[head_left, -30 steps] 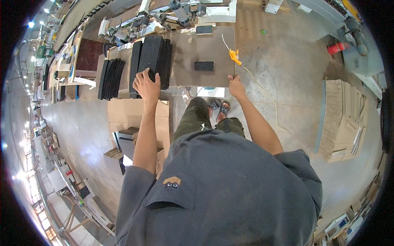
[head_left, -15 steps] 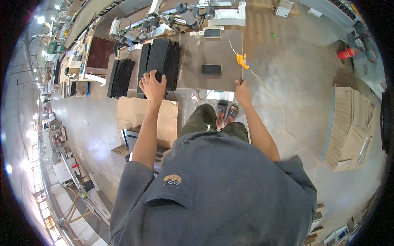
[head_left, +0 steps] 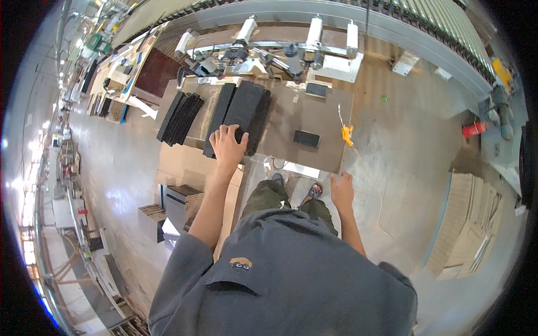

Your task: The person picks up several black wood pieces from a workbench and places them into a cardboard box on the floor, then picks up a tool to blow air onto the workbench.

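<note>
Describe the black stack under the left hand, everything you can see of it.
The black stack is made of long, narrow, flat pieces, dark and fairly matte; what they are made of cannot be told. They lie lengthwise away from the person, with edges stepping unevenly down the right side. A slimmer black strip runs along the left side. The stack sits on the brown table, reaching toward its near edge. The left hand is at its near end, fingers bent and apparently touching it.

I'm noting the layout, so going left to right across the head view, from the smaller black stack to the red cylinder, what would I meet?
Smaller black stack, larger black stack, the nearer small black block, yellow nozzle gun, red cylinder.
</note>
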Motion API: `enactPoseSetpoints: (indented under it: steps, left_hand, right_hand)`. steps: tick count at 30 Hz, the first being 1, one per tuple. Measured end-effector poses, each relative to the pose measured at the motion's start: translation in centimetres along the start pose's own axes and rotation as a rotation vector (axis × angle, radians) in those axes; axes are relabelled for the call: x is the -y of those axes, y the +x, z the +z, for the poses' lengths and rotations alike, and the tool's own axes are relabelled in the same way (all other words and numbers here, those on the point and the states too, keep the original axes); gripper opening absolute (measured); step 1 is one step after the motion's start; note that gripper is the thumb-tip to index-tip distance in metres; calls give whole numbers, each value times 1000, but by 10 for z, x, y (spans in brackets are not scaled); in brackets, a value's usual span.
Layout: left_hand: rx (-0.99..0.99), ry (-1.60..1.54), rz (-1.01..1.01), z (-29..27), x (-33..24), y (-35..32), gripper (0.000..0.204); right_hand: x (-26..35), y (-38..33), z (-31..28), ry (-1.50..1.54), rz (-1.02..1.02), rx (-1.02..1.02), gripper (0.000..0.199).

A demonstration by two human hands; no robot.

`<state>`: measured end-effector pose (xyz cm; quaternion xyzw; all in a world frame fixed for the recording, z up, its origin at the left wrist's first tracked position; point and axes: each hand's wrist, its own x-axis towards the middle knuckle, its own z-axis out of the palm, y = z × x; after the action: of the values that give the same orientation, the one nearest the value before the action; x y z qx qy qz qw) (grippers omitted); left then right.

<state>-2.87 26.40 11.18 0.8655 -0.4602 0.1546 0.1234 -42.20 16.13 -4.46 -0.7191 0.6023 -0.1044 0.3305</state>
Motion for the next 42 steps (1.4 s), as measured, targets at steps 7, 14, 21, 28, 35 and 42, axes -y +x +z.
enactPoseSetpoints:
  steps: [7,14,21,28,35,42]
  left_hand:
    - [85,-161,-115,-21,38,9,42]
    - [231,-599,-370,16,160,55,66]
    - [611,-1107,-642,59,176,114,91]
    - [772,-1228,-582,100,160,120,107]
    - [1082,-1809,-851,95,184,118,92]
    - [1094,-1703,-784,98,197,124,94]
  right_hand:
    - [87,-10,9,297,-175,306,70]
    - [188,34,67,770,6,647,96]
    - [272,92,104,1130,314,516,123]
    - [405,88,129,1241,271,598,106]
    - [419,79,134,1360,334,630,100]
    - [402,84,147,1210,296,612,104]
